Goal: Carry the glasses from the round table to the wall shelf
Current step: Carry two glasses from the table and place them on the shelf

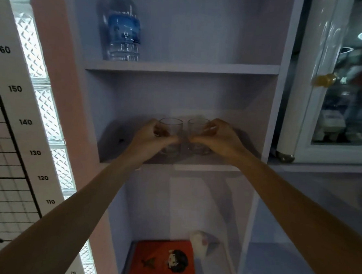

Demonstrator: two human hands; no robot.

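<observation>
Two clear drinking glasses stand side by side on the middle board of the pale wall shelf [197, 167]. My left hand [152, 138] is wrapped around the left glass [172, 129]. The right glass [195, 128] is gripped by my right hand [216, 137]. Both glasses are upright and their bases look level with the board; I cannot tell whether they rest on it. The two glasses nearly touch each other. The round table is out of view.
A water bottle [124, 27] with a blue label stands on the board above. An orange book [163, 260] and a small white object [199, 242] lie in the compartment below. A height chart [13, 126] hangs at left, a glass-door cabinet [344, 83] at right.
</observation>
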